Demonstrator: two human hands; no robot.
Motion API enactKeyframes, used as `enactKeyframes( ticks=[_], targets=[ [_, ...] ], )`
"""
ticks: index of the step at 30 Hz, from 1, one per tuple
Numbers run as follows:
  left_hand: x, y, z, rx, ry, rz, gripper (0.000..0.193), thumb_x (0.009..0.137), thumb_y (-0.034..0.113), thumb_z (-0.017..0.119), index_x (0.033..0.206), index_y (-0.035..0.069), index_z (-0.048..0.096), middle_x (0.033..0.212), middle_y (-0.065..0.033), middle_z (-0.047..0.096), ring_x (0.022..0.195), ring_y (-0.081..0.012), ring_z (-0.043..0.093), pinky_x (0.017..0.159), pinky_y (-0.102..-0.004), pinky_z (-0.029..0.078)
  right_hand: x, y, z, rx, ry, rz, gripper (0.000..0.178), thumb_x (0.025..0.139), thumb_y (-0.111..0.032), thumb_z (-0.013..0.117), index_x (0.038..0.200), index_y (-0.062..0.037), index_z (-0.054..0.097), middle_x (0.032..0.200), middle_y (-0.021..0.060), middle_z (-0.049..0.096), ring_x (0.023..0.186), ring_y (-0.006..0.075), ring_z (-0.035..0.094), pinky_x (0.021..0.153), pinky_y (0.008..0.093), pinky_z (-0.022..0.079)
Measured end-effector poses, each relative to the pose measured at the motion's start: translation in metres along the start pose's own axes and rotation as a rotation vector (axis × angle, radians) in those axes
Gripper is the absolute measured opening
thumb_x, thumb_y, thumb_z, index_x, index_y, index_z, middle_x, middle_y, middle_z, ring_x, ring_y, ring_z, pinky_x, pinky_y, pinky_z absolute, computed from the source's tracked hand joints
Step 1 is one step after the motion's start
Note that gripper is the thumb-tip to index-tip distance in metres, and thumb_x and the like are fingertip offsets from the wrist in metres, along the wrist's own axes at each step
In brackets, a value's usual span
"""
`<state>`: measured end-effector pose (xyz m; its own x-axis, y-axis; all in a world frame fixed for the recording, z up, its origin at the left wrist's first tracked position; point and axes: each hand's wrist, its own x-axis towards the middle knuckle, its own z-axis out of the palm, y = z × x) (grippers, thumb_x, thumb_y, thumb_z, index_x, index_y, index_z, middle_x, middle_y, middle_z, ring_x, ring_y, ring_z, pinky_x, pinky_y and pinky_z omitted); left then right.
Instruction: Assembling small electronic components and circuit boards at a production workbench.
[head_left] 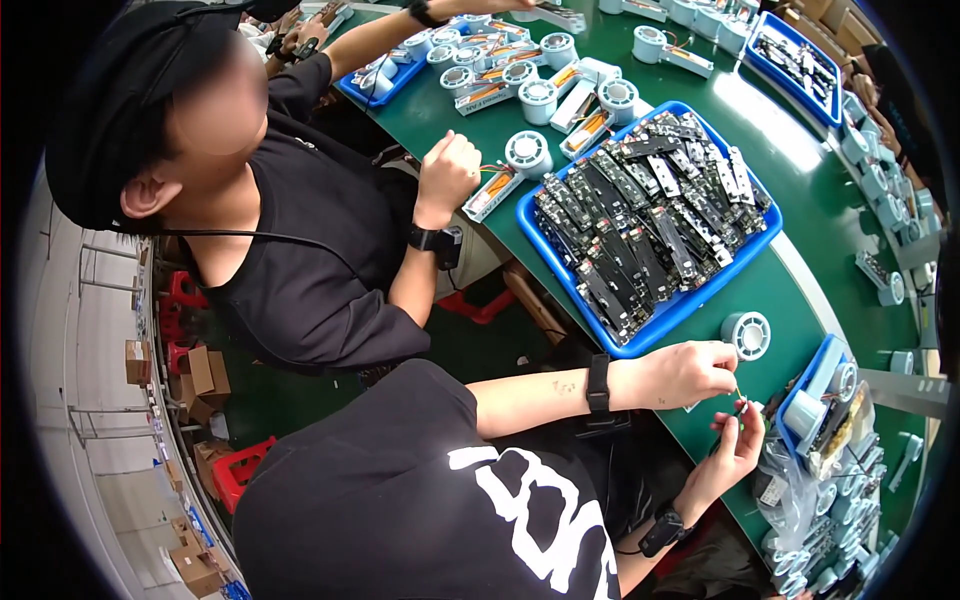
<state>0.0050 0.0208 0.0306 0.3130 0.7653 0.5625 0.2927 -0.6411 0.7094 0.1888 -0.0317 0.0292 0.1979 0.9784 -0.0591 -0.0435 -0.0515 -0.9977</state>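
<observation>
My left hand [685, 374] is closed, thumb and forefinger pinching what looks like a thin wire [738, 390]. Just below it my right hand [735, 445] has its fingertips together on a small piece that I cannot make out. The two hands almost meet at the green table's edge. Close beyond my left fingertips lies a round light-blue fan head [747, 336] with a spoked face. A blue tray [640, 349] heaped with narrow black circuit boards [655, 235] stands past my left wrist.
A co-worker in black sits at the left, one hand [449, 172] closed beside a fan unit [527, 155]. More fans with open handles [538, 100] lie along the far table. At the right are a small blue bin [826, 352], a clear plastic bag [785, 490] and piled fan parts [850, 510].
</observation>
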Motion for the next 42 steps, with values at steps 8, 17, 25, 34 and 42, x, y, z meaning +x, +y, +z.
enactKeyframes(
  ticks=[8, 17, 25, 34, 42],
  targets=[
    [-0.002, 0.003, 0.008, 0.052, 0.072, -0.027, 0.011, 0.086, 0.006, 0.07, 0.094, 0.002, 0.062, 0.089, -0.0118, 0.061, 0.082, -0.0291, 0.064, 0.072, -0.0387, 0.053, 0.006, 0.013, -0.009, 0.131, -0.031, 0.052, 0.034, 0.101, -0.004, 0.055, 0.134, 0.0032, 0.055, 0.114, 0.0097, 0.067, 0.085, 0.0125, 0.063, 0.073, 0.0248, 0.05],
    [0.009, 0.003, 0.006, 0.158, -0.026, 0.071, 0.012, 0.08, 0.009, 0.072, 0.091, 0.008, 0.066, 0.08, -0.0063, 0.066, 0.075, -0.026, 0.067, 0.067, -0.0361, 0.056, 0.0, 0.005, -0.005, 0.188, 0.028, 0.128, 0.031, 0.1, -0.003, 0.056, 0.13, 0.0046, 0.058, 0.111, 0.0113, 0.068, 0.082, 0.0141, 0.065, 0.072, 0.0268, 0.053],
    [0.018, -0.019, 0.012, 0.199, 0.042, 0.152, 0.02, 0.073, 0.007, 0.077, 0.092, 0.007, 0.072, 0.079, -0.0037, 0.066, 0.068, -0.0199, 0.066, 0.056, -0.0304, 0.054, 0.011, 0.011, 0.006, 0.348, -0.047, 0.111, 0.033, 0.098, 0.0, 0.058, 0.131, 0.0023, 0.057, 0.115, 0.0125, 0.067, 0.093, 0.0167, 0.067, 0.08, 0.0288, 0.055],
    [0.018, -0.013, 0.018, 0.262, -0.029, 0.199, 0.025, 0.072, 0.005, 0.084, 0.096, 0.006, 0.075, 0.082, -0.0049, 0.066, 0.071, -0.0204, 0.067, 0.057, -0.0293, 0.054, 0.006, 0.016, -0.003, 0.421, -0.08, 0.104, 0.034, 0.096, 0.003, 0.062, 0.13, 0.0033, 0.059, 0.117, 0.0145, 0.067, 0.099, 0.0185, 0.068, 0.083, 0.0303, 0.056],
    [0.018, -0.014, 0.016, 0.362, -0.094, 0.237, 0.029, 0.071, 0.009, 0.082, 0.098, 0.006, 0.074, 0.081, -0.0037, 0.065, 0.069, -0.0209, 0.066, 0.055, -0.0299, 0.053, 0.001, 0.015, 0.001, 0.368, -0.073, 0.071, 0.036, 0.096, 0.002, 0.064, 0.13, 0.0027, 0.058, 0.117, 0.0133, 0.068, 0.099, 0.0184, 0.068, 0.083, 0.0301, 0.056]
  ],
)
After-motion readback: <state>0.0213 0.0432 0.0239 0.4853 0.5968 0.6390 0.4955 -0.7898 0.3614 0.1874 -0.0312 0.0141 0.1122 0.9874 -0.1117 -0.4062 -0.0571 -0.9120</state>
